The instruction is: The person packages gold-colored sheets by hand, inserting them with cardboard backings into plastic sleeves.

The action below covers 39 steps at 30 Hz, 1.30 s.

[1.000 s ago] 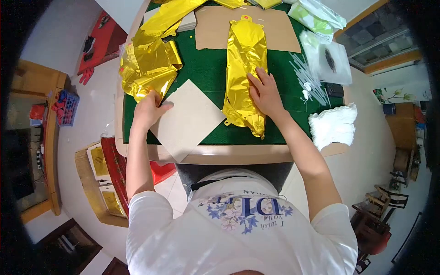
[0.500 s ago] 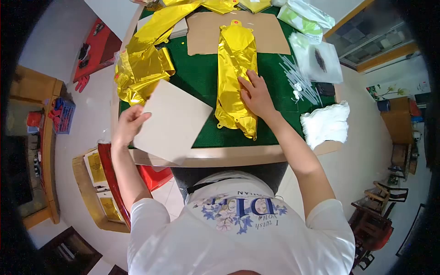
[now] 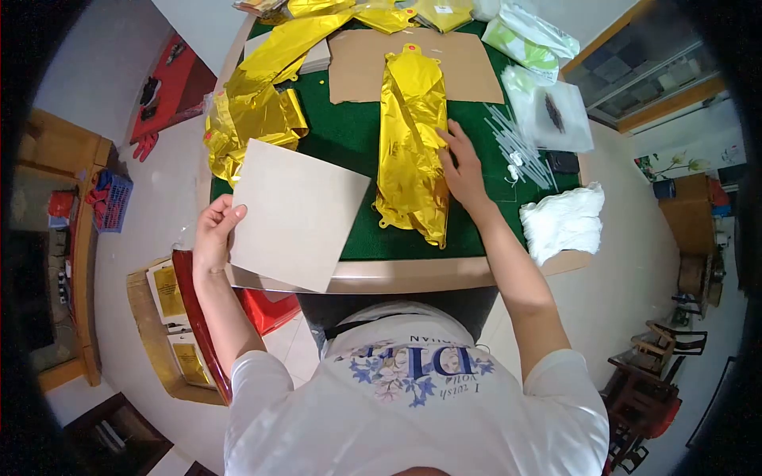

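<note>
My left hand (image 3: pixel 216 232) pinches the left edge of a pale square cardboard sheet (image 3: pixel 300 214), which is tilted over the table's front edge. A flat gold foil balloon (image 3: pixel 413 135), creased and with small tabs along its border, lies lengthwise on the green table top. At its right edge is my right hand (image 3: pixel 464 170), fingers apart and holding nothing; the fingertips are at or just beside the foil. More gold foil (image 3: pixel 258 119) lies crumpled on the left side, behind the cardboard sheet.
Brown cardboard (image 3: pixel 349 67) lies under the balloon's far end, near a stack of pale sheets (image 3: pixel 317 57). To the right are thin clear straws (image 3: pixel 516 143), a black object (image 3: pixel 563 163), a white cloth-like bundle (image 3: pixel 561 222) and plastic bags (image 3: pixel 532 40). A box (image 3: pixel 155 341) stands lower left.
My right hand has slid off the balloon's surface to its right edge. The cardboard sheet has turned slightly in my left hand, whose grip is slightly lower.
</note>
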Available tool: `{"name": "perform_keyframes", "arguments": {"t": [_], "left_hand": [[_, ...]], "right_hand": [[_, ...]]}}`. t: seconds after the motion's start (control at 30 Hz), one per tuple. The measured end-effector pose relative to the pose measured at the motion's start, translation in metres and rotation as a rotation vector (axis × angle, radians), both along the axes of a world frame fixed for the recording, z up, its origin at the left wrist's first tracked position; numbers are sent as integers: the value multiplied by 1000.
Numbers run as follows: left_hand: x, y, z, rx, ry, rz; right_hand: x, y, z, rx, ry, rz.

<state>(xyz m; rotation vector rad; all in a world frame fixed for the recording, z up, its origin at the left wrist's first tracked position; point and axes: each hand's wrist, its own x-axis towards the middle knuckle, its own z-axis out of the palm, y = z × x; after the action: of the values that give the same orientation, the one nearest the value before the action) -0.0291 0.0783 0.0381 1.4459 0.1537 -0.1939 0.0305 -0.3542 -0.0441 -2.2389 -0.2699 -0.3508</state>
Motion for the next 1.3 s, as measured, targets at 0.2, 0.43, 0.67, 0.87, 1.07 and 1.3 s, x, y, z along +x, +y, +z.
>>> {"name": "perform_keyframes", "arguments": {"t": [0.2,0.43,0.67,0.87,1.07,1.3], "left_hand": [[-19,-78,-18,-256,3,158],[-42,-137,-44,179,-125,108],[-51,-153,-47,58,-8,62],[-59,-145,-58,-375,168,-138],[-71,-141,-67,-776,462,-273],[-79,-141,-67,-670,526,-202]], "right_hand": [[-74,39,55,670,656,365],[-125,51,85,527,605,215],[-149,34,104,88,670,281],[-156,13,75,558,560,222],[-161,0,73,758,676,166],[-167,-18,70,802,773,82]]}}
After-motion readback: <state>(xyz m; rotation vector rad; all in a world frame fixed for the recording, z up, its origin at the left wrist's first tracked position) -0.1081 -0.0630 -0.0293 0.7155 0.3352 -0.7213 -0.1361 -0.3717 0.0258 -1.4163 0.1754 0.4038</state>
